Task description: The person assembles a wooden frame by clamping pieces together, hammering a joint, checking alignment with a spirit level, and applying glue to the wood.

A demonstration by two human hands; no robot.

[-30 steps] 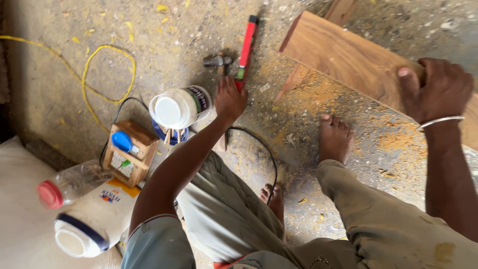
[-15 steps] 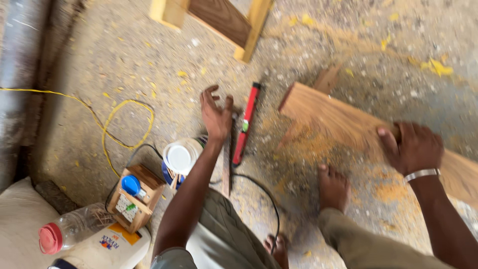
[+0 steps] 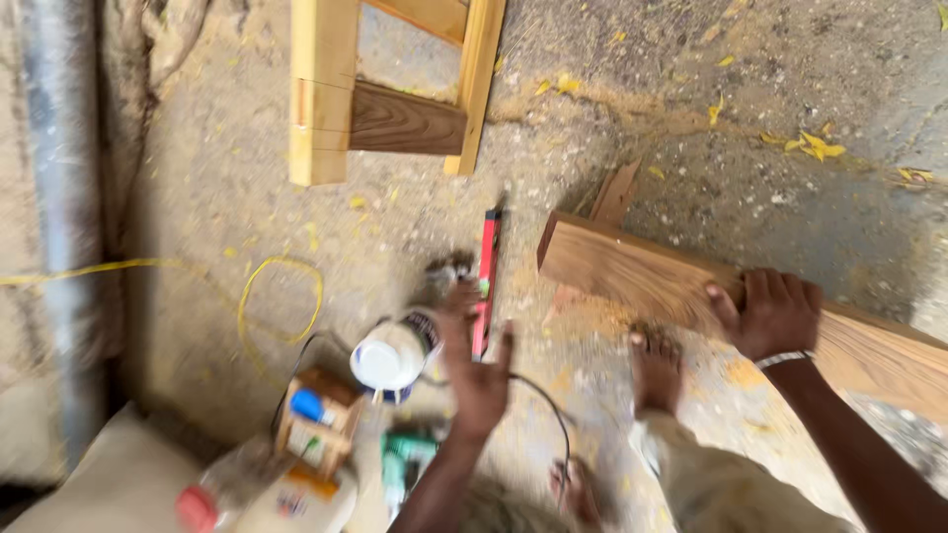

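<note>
Resting on the far edge of a long wooden plank (image 3: 632, 276), the right hand (image 3: 770, 314) curls its fingers over the board and grips it (a light bracelet circles the wrist). The left hand (image 3: 479, 370) hovers with fingers spread wide, holding nothing, just beside a red spirit level (image 3: 487, 281) on the sawdust-strewn concrete floor (image 3: 217, 197), near a white-lidded jar (image 3: 393, 360).
</note>
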